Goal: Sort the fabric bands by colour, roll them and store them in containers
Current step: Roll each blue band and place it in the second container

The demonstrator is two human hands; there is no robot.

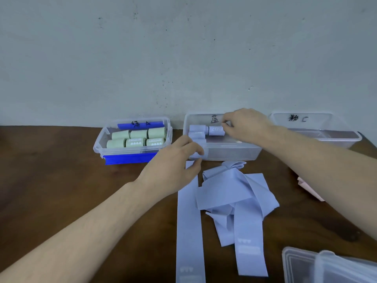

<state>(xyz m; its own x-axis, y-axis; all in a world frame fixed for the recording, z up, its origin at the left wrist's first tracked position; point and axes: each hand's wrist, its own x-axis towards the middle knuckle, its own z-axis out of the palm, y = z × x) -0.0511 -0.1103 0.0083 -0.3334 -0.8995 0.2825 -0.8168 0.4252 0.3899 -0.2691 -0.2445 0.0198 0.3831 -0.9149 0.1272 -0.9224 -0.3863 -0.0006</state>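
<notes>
I seem to be at a plain sorting station, more a workroom than a home. Beyond my hands a bare, scuffed pale wall meets a dark wooden counter, and clear plastic containers with handwritten marker labels stand in a row along it.

three containers in a row by wall | loose bands before middle one | lids near-right
</notes>
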